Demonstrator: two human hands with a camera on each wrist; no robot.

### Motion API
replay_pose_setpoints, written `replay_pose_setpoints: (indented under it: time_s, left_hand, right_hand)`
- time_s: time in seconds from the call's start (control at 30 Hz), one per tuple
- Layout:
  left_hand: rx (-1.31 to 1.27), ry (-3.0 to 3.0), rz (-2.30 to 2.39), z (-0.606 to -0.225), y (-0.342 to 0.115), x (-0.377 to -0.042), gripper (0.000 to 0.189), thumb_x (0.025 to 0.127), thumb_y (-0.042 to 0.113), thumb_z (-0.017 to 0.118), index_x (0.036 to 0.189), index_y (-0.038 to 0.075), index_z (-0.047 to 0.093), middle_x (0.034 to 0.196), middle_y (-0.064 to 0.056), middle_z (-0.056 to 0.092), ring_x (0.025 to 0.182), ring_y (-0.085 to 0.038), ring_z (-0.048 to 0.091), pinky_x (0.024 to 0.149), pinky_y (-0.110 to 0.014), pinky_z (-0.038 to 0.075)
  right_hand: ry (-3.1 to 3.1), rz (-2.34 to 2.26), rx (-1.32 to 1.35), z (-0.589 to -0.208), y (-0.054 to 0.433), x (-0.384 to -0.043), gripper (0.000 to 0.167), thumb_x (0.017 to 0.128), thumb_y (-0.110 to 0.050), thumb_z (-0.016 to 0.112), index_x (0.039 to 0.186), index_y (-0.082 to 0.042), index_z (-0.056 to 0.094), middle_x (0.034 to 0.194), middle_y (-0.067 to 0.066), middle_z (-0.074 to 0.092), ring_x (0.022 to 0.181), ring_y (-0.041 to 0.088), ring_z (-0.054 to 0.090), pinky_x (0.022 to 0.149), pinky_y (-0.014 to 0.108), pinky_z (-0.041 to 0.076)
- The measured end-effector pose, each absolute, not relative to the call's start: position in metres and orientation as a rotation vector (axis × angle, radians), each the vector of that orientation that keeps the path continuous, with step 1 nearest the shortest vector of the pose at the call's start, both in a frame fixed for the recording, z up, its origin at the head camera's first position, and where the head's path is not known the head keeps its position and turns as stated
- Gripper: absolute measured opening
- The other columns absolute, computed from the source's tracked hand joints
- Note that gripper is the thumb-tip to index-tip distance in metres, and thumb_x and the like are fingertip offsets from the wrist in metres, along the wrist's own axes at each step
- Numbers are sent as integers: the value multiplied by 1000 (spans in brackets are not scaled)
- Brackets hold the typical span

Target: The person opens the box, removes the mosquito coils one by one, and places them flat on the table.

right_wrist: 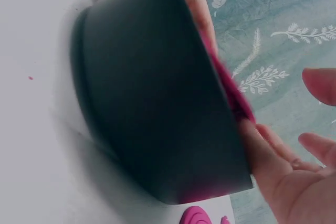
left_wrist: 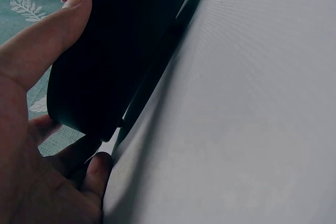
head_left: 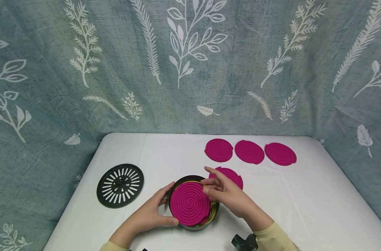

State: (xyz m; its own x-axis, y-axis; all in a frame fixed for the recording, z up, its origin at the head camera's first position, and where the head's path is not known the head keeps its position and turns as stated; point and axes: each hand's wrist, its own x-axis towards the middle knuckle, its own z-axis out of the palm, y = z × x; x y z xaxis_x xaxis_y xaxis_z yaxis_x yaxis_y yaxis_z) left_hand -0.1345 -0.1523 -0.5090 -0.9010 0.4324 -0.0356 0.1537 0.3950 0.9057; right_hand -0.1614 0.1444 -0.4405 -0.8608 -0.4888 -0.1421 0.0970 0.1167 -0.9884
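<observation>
A dark, round tin (head_left: 196, 228) with a yellowish inside stands at the table's front middle. A pink spiral coaster (head_left: 190, 204) lies tilted in its mouth, with the edge of another pink piece showing underneath. On the tin's left side, my left hand (head_left: 151, 212) holds the wall, thumb at the near rim and fingers around the far side. My right hand (head_left: 225, 191) is at the right rim. In the right wrist view a fingertip of the right hand (right_wrist: 294, 177) touches the rim beside the coaster (right_wrist: 231, 87), and the thumb stands apart.
Behind the right hand lies a pink coaster (head_left: 229, 176), partly covered. Three more coasters, left (head_left: 219, 150), middle (head_left: 249, 152) and right (head_left: 280, 153), lie in a row farther back. A black slotted disc (head_left: 120, 185) rests on the white table (head_left: 303, 202) at the left.
</observation>
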Motion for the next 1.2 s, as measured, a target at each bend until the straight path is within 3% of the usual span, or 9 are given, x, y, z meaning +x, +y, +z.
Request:
replay_pose_setpoints:
  time_s: [0.17, 0.4, 0.77, 1.07, 1.2]
  left_hand:
    - [522, 2385, 1515, -509, -152, -135, 114, 65, 50, 90, 157, 30, 26, 156, 7, 32, 134, -14, 43, 110, -38, 40]
    - [531, 2378, 1523, -511, -153, -135, 113, 66, 49, 90, 157, 30, 26, 155, 9, 31, 136, -12, 40, 111, -36, 40]
    - [525, 2383, 1515, -509, -152, -134, 113, 66, 49, 90, 157, 32, 26, 155, 9, 32, 134, -13, 42, 110, -37, 40]
    - [533, 2371, 1526, -508, -153, -134, 113, 65, 49, 90, 157, 30, 26, 156, 8, 31, 136, -13, 39, 111, -38, 39]
    - [534, 2371, 1527, -508, -152, -135, 114, 65, 49, 90, 157, 30, 26, 156, 9, 31, 137, -12, 37, 111, -37, 39]
  right_hand:
    - [1932, -1832, -374, -446, 145, -162, 70, 95, -16, 68, 154, -18, 31, 139, 25, 45, 125, 35, 50, 91, 39, 56]
    - [1961, -1793, -328, -447, 143, -161, 69, 93, -19, 71, 152, -19, 36, 135, 18, 53, 114, 29, 60, 91, 36, 55]
    - [1865, -1840, -270, -452, 144, -161, 68, 90, -11, 72, 150, -9, 39, 133, 23, 50, 103, 30, 64, 86, 42, 58]
    - [1849, -1771, -306, -454, 146, -160, 68, 91, -10, 72, 148, 6, 37, 115, 20, 65, 94, 24, 69, 83, 39, 59]
    - [1864, -1714, -346, -454, 147, -160, 68, 91, -11, 72, 148, 5, 38, 105, 18, 70, 87, 24, 71, 76, 39, 61]
